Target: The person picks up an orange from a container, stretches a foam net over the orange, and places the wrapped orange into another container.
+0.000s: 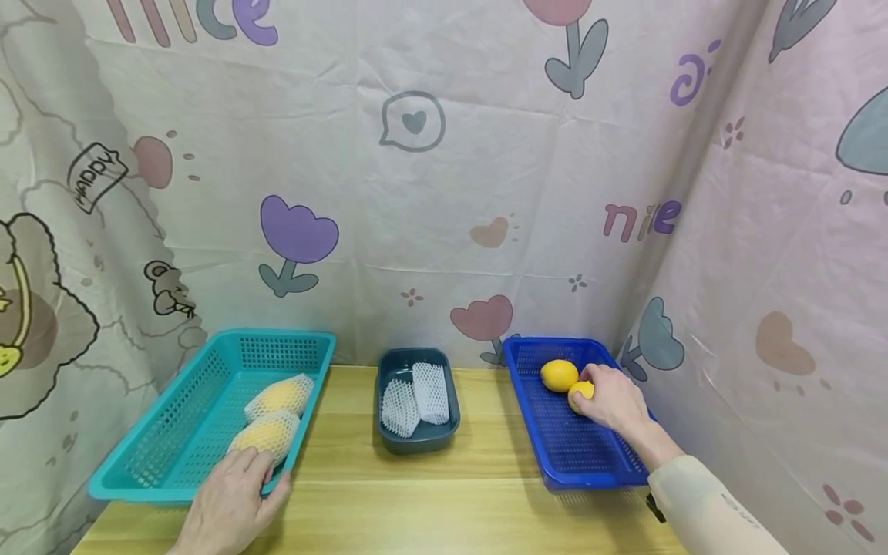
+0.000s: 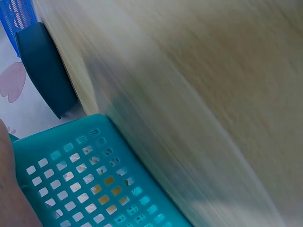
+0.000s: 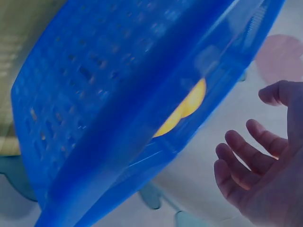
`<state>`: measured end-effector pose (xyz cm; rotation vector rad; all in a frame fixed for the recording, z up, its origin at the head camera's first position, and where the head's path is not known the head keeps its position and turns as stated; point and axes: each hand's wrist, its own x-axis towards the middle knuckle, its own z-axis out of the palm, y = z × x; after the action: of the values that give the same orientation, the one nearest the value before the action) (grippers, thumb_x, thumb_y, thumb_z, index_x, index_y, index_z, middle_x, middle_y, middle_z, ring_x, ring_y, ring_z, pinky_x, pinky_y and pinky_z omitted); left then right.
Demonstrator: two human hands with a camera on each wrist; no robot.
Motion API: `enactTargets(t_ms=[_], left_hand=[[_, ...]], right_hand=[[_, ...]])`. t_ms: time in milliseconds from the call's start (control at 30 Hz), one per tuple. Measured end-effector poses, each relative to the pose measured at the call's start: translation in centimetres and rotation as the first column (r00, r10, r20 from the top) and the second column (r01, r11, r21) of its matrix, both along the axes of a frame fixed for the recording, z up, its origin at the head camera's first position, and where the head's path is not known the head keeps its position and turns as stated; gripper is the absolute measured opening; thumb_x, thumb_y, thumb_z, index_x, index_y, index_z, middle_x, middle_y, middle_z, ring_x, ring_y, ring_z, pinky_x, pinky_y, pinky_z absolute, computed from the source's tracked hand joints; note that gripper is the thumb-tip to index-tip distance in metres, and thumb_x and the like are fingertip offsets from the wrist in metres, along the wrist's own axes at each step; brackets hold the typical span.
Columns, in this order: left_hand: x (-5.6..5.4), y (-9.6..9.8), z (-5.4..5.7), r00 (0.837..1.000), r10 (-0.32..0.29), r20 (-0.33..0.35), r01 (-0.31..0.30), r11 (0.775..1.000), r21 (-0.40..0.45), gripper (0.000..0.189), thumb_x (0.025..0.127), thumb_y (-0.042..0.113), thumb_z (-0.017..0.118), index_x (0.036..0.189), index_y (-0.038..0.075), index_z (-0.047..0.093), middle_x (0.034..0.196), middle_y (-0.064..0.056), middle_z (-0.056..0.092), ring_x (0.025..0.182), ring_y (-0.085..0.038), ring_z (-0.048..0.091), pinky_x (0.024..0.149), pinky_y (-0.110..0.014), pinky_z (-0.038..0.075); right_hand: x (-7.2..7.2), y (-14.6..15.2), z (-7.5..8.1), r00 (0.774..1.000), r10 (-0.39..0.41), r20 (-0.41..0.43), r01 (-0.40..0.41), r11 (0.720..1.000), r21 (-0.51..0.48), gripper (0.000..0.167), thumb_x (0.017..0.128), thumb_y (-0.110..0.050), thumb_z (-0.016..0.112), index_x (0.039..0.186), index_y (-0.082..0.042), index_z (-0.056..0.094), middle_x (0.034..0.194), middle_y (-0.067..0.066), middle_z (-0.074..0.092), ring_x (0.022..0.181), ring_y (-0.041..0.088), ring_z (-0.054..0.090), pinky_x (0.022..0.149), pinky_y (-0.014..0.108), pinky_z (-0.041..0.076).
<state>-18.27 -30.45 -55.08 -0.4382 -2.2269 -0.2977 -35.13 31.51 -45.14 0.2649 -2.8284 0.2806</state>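
In the head view, my right hand (image 1: pixel 613 399) is over the blue basket (image 1: pixel 555 470), its fingertips in front of a yellow lemon (image 1: pixel 580 395). A second lemon (image 1: pixel 559 375) lies beside it. The right wrist view shows that hand (image 3: pixel 265 165) with fingers spread and slightly bent, nothing between them. My left hand (image 1: pixel 236 493) lies over the front edge of the teal basket (image 1: pixel 208 370), fingertips by a yellow fruit in a white foam net (image 1: pixel 267 435); contact is unclear. Another netted fruit (image 1: pixel 280 397) lies behind it.
Between the baskets stands a dark teal bin (image 1: pixel 419 443) holding two white foam nets (image 1: pixel 400 407). All three containers stand on a wooden table (image 1: pixel 479 501). A printed curtain (image 1: pixel 416 200) hangs behind and at both sides.
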Motion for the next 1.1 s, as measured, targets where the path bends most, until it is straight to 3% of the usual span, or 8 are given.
enactTargets(t_ms=[100, 333, 567, 767, 933, 1100], left_hand=[[-0.1, 0.0, -0.3, 1.000, 0.003, -0.006, -0.003, 1.000, 0.003, 0.036, 0.105, 0.042, 0.058, 0.076, 0.026, 0.044, 0.075, 0.016, 0.029, 0.072, 0.000, 0.022, 0.063, -0.024, 0.024], [-0.3, 0.0, -0.5, 1.000, 0.009, -0.008, -0.009, 1.000, 0.006, 0.033, 0.092, 0.034, 0.070, 0.075, 0.026, 0.042, 0.075, 0.016, 0.029, 0.072, 0.000, 0.022, 0.064, -0.025, 0.024], [-0.3, -0.1, -0.6, 1.000, 0.021, -0.010, -0.021, 1.000, 0.008, 0.035, 0.103, 0.043, 0.056, 0.076, 0.027, 0.041, 0.075, 0.017, 0.028, 0.072, 0.000, 0.021, 0.064, -0.023, 0.023], [-0.5, -0.1, -0.8, 1.000, 0.011, -0.027, -0.010, 1.000, 0.019, 0.034, 0.099, 0.040, 0.062, 0.076, 0.026, 0.042, 0.075, 0.017, 0.028, 0.073, 0.001, 0.020, 0.063, -0.023, 0.023], [-0.7, -0.1, -1.0, 0.999, -0.002, -0.050, 0.003, 1.000, 0.031, 0.034, 0.100, 0.042, 0.059, 0.075, 0.026, 0.041, 0.075, 0.018, 0.027, 0.073, 0.002, 0.018, 0.063, -0.021, 0.019], [-0.7, -0.1, -1.0, 0.998, -0.007, -0.057, 0.009, 0.999, 0.033, 0.036, 0.104, 0.044, 0.055, 0.075, 0.026, 0.042, 0.075, 0.017, 0.027, 0.073, 0.002, 0.018, 0.063, -0.020, 0.018]], right_hand=[[-1.0, 1.0, -0.4, 0.999, 0.001, 0.050, -0.002, 1.000, 0.015, 0.040, 0.093, -0.033, 0.079, 0.121, -0.004, 0.073, 0.111, 0.018, 0.077, 0.086, 0.028, 0.063, 0.072, 0.048, 0.058], [-2.4, 2.4, -1.5, 0.988, 0.017, 0.153, -0.021, 0.999, 0.028, 0.055, 0.091, -0.031, 0.084, 0.135, -0.001, 0.069, 0.125, 0.023, 0.074, 0.098, 0.033, 0.067, 0.093, 0.062, 0.062], [-3.8, 2.4, -2.9, 0.977, 0.006, 0.212, -0.019, 0.998, 0.062, 0.069, 0.085, -0.030, 0.092, 0.142, -0.001, 0.066, 0.127, 0.022, 0.071, 0.111, 0.039, 0.066, 0.101, 0.067, 0.058], [-4.3, 2.6, -3.7, 0.959, -0.036, 0.282, 0.012, 0.996, 0.086, 0.081, 0.082, -0.027, 0.096, 0.149, 0.000, 0.061, 0.139, 0.027, 0.067, 0.123, 0.046, 0.065, 0.111, 0.072, 0.054], [-4.4, 2.7, -4.1, 0.946, -0.054, 0.320, 0.016, 0.993, 0.120, 0.089, 0.083, -0.026, 0.099, 0.156, -0.002, 0.056, 0.147, 0.030, 0.061, 0.130, 0.050, 0.061, 0.114, 0.076, 0.051], [-4.5, 2.7, -4.1, 0.955, -0.052, 0.292, -0.002, 0.983, 0.182, 0.086, 0.081, -0.025, 0.099, 0.155, -0.005, 0.059, 0.135, 0.028, 0.059, 0.121, 0.046, 0.063, 0.107, 0.073, 0.057]])
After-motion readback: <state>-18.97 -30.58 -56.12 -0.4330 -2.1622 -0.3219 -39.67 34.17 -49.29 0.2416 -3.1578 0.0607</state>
